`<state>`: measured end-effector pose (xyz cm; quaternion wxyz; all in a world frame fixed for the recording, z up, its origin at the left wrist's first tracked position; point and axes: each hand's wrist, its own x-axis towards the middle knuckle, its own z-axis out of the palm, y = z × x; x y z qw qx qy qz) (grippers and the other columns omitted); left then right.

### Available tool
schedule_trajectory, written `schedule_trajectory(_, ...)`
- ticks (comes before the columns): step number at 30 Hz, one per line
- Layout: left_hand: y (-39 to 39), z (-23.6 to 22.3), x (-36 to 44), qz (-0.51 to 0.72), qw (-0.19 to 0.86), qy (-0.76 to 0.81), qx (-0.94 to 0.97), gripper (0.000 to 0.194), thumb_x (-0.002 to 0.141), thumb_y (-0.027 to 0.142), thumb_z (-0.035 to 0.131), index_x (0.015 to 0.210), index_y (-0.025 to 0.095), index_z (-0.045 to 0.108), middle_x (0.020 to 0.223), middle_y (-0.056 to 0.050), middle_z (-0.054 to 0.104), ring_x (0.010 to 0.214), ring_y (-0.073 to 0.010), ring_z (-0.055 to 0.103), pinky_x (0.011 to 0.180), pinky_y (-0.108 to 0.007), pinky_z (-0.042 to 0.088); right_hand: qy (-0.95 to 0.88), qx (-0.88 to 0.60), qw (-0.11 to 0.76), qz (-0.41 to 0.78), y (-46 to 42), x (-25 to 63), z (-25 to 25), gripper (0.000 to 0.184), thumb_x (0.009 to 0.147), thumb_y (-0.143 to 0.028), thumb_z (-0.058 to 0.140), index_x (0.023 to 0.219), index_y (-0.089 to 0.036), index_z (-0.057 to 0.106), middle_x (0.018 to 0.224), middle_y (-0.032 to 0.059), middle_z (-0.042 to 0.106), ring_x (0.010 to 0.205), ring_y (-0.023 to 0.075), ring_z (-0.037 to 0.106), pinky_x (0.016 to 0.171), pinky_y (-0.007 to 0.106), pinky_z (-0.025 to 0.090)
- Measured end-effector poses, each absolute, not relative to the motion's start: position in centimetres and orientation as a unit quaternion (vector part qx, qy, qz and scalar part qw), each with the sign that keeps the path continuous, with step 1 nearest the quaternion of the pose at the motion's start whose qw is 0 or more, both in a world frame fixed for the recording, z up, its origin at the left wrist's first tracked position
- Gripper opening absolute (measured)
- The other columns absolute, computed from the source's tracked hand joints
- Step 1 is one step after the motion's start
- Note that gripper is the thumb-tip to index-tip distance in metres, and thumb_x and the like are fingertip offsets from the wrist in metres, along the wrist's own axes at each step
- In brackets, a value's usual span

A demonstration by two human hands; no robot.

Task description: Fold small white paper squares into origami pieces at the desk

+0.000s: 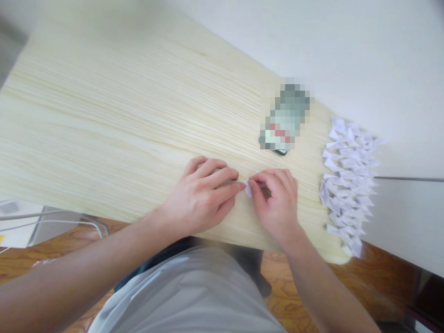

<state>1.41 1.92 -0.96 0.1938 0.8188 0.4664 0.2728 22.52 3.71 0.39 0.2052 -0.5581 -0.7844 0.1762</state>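
Observation:
A small piece of folded white paper (248, 188) is between my two hands, low over the pale wooden table (138, 115). My right hand (277, 199) is closed, pinching the paper between thumb and index finger. From the other side, my left hand (208, 194) lies palm down with its fingers stretched out, one fingertip touching the paper's left edge. Part of the paper is hidden behind the right fingers. At the table's right end sit many small folded white paper pieces (347, 162), packed in rows with pointed tips.
A phone (280, 150), its screen blurred out, lies beyond my right hand. A white wall (329, 55) runs along the table's far side. White cables (69, 222) hang by the left front edge, and a wood-patterned floor (287, 277) shows below.

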Motion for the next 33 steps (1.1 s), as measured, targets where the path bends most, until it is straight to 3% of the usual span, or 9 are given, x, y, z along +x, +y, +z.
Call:
schedule_trajectory(5, 1.9, -0.4, 1.5, 0.242, 0.156, 0.474, 0.833, 0.029, 0.093, 0.021, 0.062, 0.117, 0.031, 0.073, 0.118, -0.003, 0.073, 0.114, -0.0293, 0.059, 0.100, -0.051, 0.039, -0.771, -0.564, 0.224, 0.193, 3.7, 22.5, 0.4, 0.003, 0.095, -0.026, 0.068, 0.098, -0.025, 0.070, 0.096, 0.0026, 0.071, 0.097, 0.0234, 0.061, 0.095, 0.045, 0.042)
schedule_trajectory(10, 1.8, -0.2, 1.5, 0.229, 0.143, 0.474, 0.838, 0.027, 0.094, 0.022, 0.061, 0.116, 0.030, 0.073, 0.118, -0.003, 0.072, 0.114, -0.0288, 0.058, 0.100, -0.052, 0.040, -0.738, -0.580, 0.258, 0.229, 4.0, 22.7, 0.4, 0.030, 0.089, -0.024, 0.074, 0.117, -0.026, 0.065, 0.096, 0.0014, 0.069, 0.090, 0.0215, 0.062, 0.091, 0.044, 0.046)
schedule_trajectory(18, 1.7, -0.2, 1.7, 0.230, 0.140, 0.474, 0.838, 0.027, 0.094, 0.021, 0.059, 0.116, 0.029, 0.073, 0.118, -0.004, 0.072, 0.115, -0.0292, 0.058, 0.100, -0.052, 0.039, -0.756, -0.546, 0.278, 0.231, 4.0, 23.3, -0.1, 0.004, 0.093, -0.023, 0.070, 0.095, -0.026, 0.072, 0.099, 0.0033, 0.069, 0.098, 0.0230, 0.064, 0.091, 0.044, 0.049)
schedule_trajectory(27, 1.6, -0.2, 1.7, 0.236, 0.137, 0.466, 0.842, 0.027, 0.094, 0.020, 0.058, 0.115, 0.028, 0.073, 0.117, -0.004, 0.071, 0.114, -0.0288, 0.058, 0.100, -0.051, 0.040, -0.807, -0.497, 0.259, 0.185, 3.0, 24.8, -0.3, 0.027, 0.098, -0.017, 0.059, 0.117, -0.029, 0.073, 0.116, 0.0057, 0.071, 0.110, 0.0259, 0.062, 0.099, 0.049, 0.048)
schedule_trajectory(33, 1.4, -0.1, 1.8, 0.248, 0.127, 0.475, 0.835, 0.028, 0.095, 0.022, 0.057, 0.120, 0.024, 0.070, 0.119, -0.007, 0.070, 0.113, -0.0284, 0.060, 0.101, -0.050, 0.041, -0.834, -0.479, 0.222, 0.161, 1.6, 24.9, -0.1, 0.035, 0.095, -0.023, 0.064, 0.130, -0.028, 0.068, 0.129, 0.0058, 0.067, 0.119, 0.0291, 0.056, 0.107, 0.051, 0.043)
